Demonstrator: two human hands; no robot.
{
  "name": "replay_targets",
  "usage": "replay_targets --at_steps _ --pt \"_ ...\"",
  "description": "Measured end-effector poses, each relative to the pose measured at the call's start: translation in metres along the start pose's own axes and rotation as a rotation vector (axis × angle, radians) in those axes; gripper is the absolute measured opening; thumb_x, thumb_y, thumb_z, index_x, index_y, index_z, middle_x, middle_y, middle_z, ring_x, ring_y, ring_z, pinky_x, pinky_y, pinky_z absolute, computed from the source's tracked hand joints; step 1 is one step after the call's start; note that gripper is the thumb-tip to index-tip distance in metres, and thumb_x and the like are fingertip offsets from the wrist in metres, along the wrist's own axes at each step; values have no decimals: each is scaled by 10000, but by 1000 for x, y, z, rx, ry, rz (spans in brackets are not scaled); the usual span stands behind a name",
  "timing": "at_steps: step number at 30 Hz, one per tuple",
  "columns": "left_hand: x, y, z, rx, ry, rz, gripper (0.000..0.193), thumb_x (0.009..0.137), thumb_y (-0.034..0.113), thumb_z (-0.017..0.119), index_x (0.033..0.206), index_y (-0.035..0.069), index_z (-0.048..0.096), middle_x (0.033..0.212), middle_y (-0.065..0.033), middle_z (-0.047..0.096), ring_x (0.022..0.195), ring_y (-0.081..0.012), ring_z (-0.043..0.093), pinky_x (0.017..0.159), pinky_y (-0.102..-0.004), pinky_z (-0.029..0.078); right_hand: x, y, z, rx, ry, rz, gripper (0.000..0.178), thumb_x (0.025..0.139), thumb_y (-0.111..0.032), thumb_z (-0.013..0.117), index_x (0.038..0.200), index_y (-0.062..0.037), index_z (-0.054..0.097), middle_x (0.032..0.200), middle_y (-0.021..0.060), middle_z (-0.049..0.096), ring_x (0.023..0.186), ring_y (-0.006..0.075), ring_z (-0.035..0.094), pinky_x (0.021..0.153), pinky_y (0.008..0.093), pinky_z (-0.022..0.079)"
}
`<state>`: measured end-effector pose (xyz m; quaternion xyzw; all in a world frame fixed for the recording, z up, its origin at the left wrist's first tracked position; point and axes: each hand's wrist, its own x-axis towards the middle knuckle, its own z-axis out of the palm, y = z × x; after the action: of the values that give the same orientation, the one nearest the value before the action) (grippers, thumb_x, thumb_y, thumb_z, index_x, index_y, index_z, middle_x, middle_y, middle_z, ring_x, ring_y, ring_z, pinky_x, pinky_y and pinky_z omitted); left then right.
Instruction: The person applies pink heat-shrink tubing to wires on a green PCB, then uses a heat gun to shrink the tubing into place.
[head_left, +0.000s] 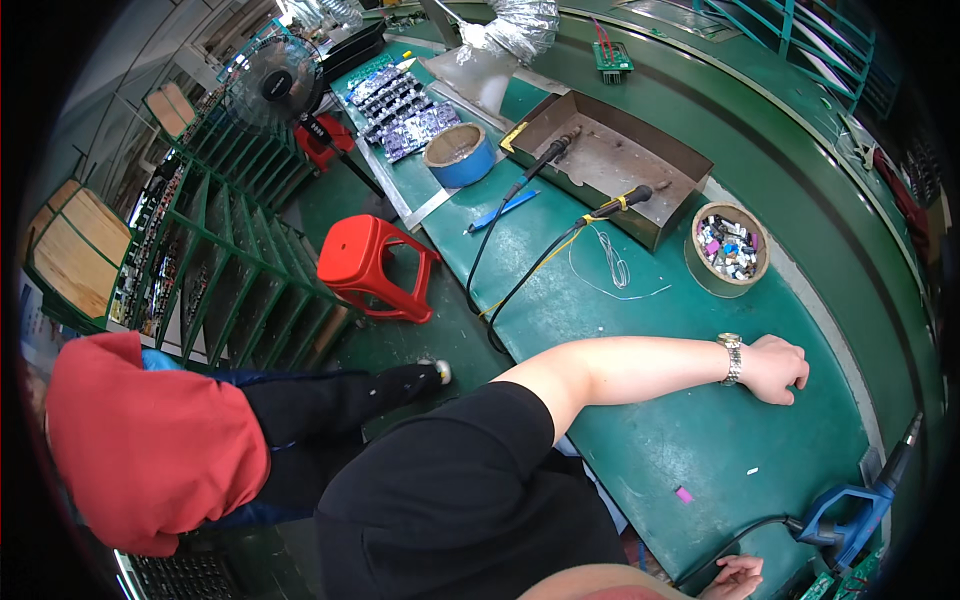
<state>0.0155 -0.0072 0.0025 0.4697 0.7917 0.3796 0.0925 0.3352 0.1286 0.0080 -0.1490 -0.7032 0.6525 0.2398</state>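
My left hand (775, 370), with a metal-band watch (731, 358) on its wrist, is closed with curled fingers over the green tabletop (640, 450). Whatever its fingers may hold is hidden. At the lower edge, my right hand (735, 578) has loosely bent fingers, apart, with nothing visible in them. Close to it runs the cord of a blue electric tool with a dark tapered nozzle (850, 515). A small magenta piece (684, 495) and a small white piece (753, 471) lie on the table between my hands.
Farther back are a metal tray (610, 150) with two corded soldering irons, a round tub of small parts (728, 250), a wire coil (612, 265), a blue tape roll (459, 155) and circuit boards (415, 130). Leftward are a red stool (370, 255), a fan (275, 85) and a person in red (155, 445).
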Motion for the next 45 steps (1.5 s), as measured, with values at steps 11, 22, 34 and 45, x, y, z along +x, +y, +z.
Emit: replay_targets --at_steps 11,22,34,45 --pt "0 3 -2 -4 -16 -13 292 750 274 676 983 99 654 984 -92 604 922 -254 614 809 -391 473 1 2 0 94 -14 -25 385 966 -314 392 767 -31 561 686 127 631 435 45 334 429 162 204" --pt "0 4 -2 -3 -17 -20 288 752 269 678 984 99 657 982 -88 607 932 -251 612 810 -389 474 1 5 -1 65 -17 -91 435 971 -347 385 762 -5 553 669 130 612 450 78 417 404 168 207" --pt "-3 8 -7 6 -14 -2 302 775 267 662 1021 94 635 976 -69 611 942 -243 605 812 -377 470 1 -8 6 -66 -19 -63 439 974 -341 378 743 -9 547 634 97 571 450 97 395 412 168 242" --pt "1 34 -54 -317 265 20 395 765 233 677 1088 37 560 1142 -127 497 956 -243 566 849 -354 478 2 -8 4 15 18 -1 496 981 -391 347 723 -18 549 650 92 572 467 83 423 423 167 253"
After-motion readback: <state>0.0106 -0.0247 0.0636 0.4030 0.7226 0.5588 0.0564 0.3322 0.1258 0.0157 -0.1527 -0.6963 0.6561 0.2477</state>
